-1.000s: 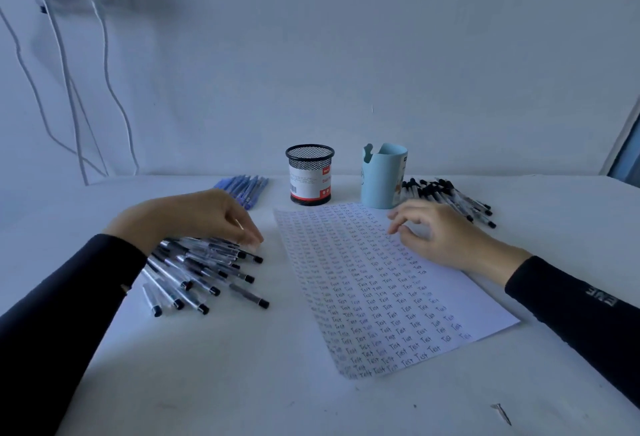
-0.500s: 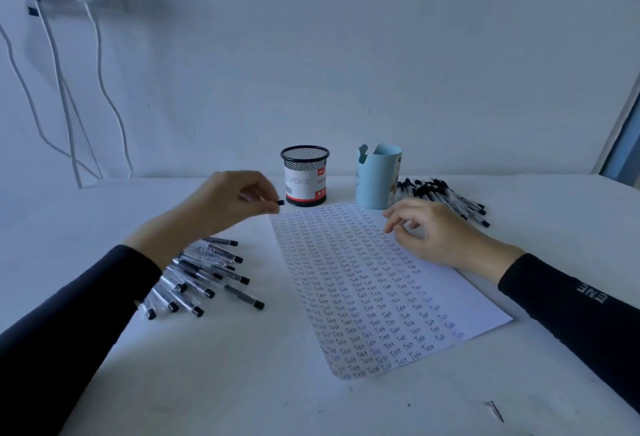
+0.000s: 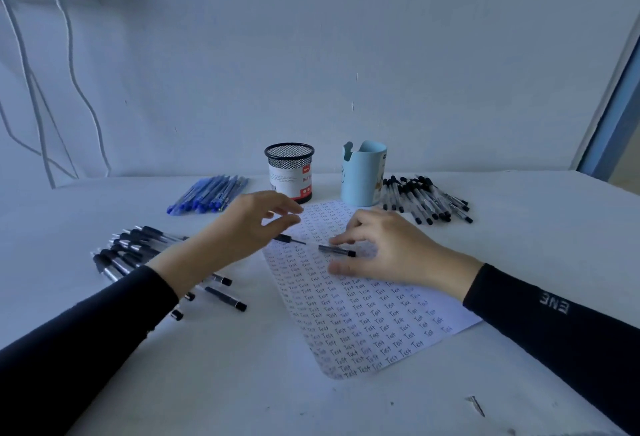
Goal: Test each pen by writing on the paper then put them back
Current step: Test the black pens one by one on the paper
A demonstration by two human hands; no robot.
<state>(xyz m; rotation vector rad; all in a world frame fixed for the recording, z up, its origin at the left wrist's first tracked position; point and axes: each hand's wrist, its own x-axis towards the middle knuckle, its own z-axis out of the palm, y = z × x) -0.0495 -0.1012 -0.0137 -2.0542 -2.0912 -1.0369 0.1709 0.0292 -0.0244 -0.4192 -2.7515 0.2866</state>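
Where the white table meets the wall, two holders stand at 12 and 1 o'clock: a black mesh pen holder with a red and white label, and a pale blue cup, both upright and just beyond the far edge of the paper. That sheet lies at the table's centre, skewed so its long side runs from 11 towards 5 o'clock, and it is covered in rows of the handwritten word "Test". The left hand reaches in from 8 o'clock and hovers over the sheet's far left corner, fingers loosely extended and gripping nothing. The right hand comes from 4 o'clock, palm down over the paper, fingers spread and slightly bent, not wrapped around anything. A heap of black-gripped pens lies at 9 o'clock, partly hidden by the left forearm; capped black pens lie at 2 o'clock and blue pens at 11. Between the hands one pen sits low over the paper, its long axis running roughly 9 to 3 o'clock, one end below the left fingertips, the other black end towards the right hand. It passes between the right index fingertip and thumb; motion blur hides whether either touches it. A small screw lies at 5 o'clock.
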